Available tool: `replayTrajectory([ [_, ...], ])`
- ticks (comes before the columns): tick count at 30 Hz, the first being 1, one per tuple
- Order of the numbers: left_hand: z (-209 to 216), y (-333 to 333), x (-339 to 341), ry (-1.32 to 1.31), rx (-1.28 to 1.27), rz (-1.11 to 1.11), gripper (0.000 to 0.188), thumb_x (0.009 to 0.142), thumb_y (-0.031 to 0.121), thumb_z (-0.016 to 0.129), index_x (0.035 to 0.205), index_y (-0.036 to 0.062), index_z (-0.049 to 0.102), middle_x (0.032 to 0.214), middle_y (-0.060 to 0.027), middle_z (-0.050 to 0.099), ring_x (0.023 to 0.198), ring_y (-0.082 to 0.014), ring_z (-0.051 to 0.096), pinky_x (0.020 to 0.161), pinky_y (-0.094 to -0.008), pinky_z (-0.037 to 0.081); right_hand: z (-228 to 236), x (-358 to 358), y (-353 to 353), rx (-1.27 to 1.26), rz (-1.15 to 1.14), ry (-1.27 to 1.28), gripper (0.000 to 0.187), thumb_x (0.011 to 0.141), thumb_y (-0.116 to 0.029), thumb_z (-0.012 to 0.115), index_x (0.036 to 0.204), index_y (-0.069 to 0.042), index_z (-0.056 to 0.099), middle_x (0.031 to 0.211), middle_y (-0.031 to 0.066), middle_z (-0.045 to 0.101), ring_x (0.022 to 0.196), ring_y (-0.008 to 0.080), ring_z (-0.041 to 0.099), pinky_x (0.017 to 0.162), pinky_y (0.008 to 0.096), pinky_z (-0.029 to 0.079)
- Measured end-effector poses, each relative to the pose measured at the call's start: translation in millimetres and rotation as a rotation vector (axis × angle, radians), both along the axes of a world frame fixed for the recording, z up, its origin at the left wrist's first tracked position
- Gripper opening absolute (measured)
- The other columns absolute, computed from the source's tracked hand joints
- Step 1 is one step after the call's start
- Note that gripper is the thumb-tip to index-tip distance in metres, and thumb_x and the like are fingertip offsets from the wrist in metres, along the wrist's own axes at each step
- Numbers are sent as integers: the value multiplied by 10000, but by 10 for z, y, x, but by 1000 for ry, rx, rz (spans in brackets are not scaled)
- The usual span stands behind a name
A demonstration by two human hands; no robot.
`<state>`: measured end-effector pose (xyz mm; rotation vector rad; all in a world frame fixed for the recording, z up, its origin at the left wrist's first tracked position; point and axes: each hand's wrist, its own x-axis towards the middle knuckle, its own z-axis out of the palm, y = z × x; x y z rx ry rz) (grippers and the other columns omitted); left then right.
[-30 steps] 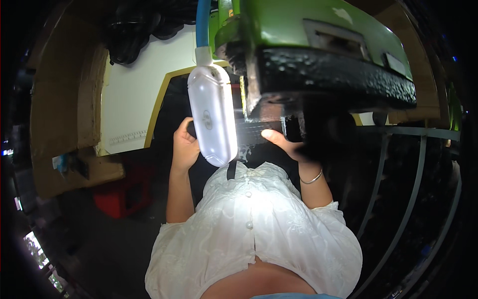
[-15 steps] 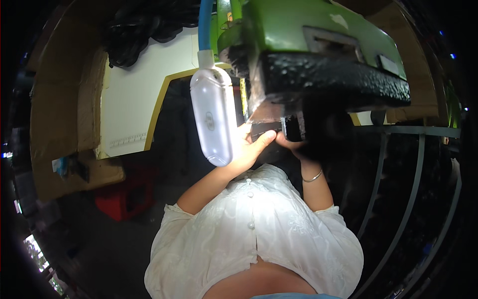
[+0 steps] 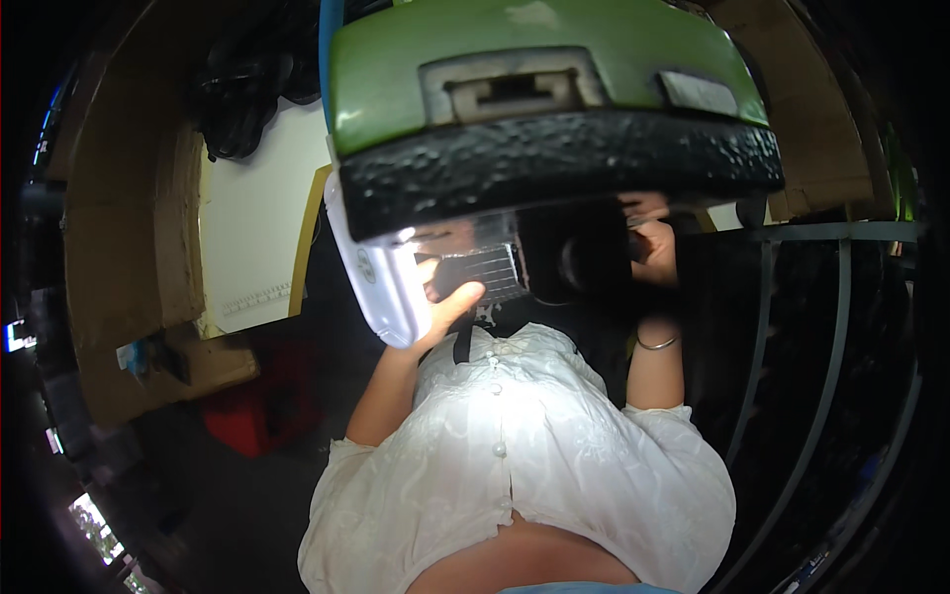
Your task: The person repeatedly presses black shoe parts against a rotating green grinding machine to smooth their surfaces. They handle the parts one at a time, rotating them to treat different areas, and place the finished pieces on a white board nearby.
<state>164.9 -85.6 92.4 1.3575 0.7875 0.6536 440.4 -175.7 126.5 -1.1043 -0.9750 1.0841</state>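
A green machine head (image 3: 604, 64) with a rough black lower edge, like a sewing machine's, looms over my hands and hides part of them. Beneath its left side, my left hand (image 3: 450, 302) pinches a black piece with pale lines across it (image 3: 487, 269), thumb on the near side. To the right, my right hand (image 3: 655, 247) is raised with curled fingers beside a dark part under the head. What those fingers hold, if anything, is lost in shadow. A white oblong lamp (image 3: 381, 287) hangs beside my left hand, partly covered by the machine.
A white tabletop (image 3: 252, 223) with a yellow edge and a printed ruler lies left, beside cardboard (image 3: 134, 218). Black material (image 3: 242, 104) is heaped at the back. A red stool (image 3: 259, 411) stands low at left; grey metal bars (image 3: 839, 327) run along the right.
My hands have moved apart: the left one leftward, the right one rightward and up. The view has shifted, so the machine head sits farther left and covers part of the lamp.
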Motion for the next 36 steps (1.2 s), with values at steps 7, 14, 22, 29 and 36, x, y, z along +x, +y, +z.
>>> replayTrajectory([
  [7,-68,187,-530,-80,129,159,418,711,39,704,1099,4,551,955,-55,606,845,-125,587,721,-258,488,276,-655,322,148,61,180,421,671,73,710,1057,32,549,937,74,633,875,111,600,788,251,497],
  [14,-173,41,-209,227,80,-264,451,693,186,765,1061,2,582,1012,-109,611,853,-197,609,731,-325,496,141,-865,453,41,45,-309,702,609,24,786,1208,-19,422,1008,46,587,924,121,587,824,284,499],
  [22,-215,-138,311,538,394,-280,429,713,186,740,1077,10,596,911,-137,639,762,-211,638,687,-301,504,266,-72,101,-34,-483,-786,279,703,-141,744,911,7,632,823,120,655,743,180,641,676,268,490],
  [29,-553,174,82,566,364,-187,325,765,198,698,1020,14,619,856,-116,634,773,-176,616,700,-299,495,-109,1095,-531,-156,-989,-1131,259,812,-80,623,1069,-50,628,1015,122,645,940,246,622,822,309,462],
  [36,-522,1659,-179,539,826,539,363,745,111,612,1097,71,532,1150,-183,506,1075,-331,477,934,-426,362,-441,1254,-630,-440,-705,-1359,454,821,-285,634,1163,2,553,1295,200,454,1235,344,392,1021,423,313],
])
